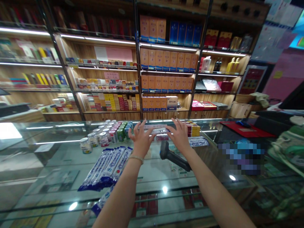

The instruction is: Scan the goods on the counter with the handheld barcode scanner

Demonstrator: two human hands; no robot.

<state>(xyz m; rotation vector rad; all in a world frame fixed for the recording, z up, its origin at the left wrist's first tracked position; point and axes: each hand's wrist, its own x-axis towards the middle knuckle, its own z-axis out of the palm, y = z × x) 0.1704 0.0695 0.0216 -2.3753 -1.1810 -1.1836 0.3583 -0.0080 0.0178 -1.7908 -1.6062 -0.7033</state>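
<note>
My left hand (140, 141) is over the glass counter with its fingers spread. My right hand (179, 134) mirrors it, fingers apart too. Between my thumbs lies a small clear-and-white packet (159, 130); whether they touch it I cannot tell. A black handheld barcode scanner (175, 156) rests on the glass, just below my right hand. Left of my left wrist, several long blue-and-white packets (108, 166) lie fanned out. Beyond them stand rows of small jars (104, 139) and small green packs (120, 133). Behind my right hand is a stack of yellow-and-red packs (193, 129).
The glass counter (152, 172) has more goods inside. Flat blue-and-white packets (199, 141) lie at right, with a red mat (247, 129) beyond. A green-and-beige bag (288, 147) sits at the right edge. Lit wooden shelves (108, 115) with boxed goods line the back wall.
</note>
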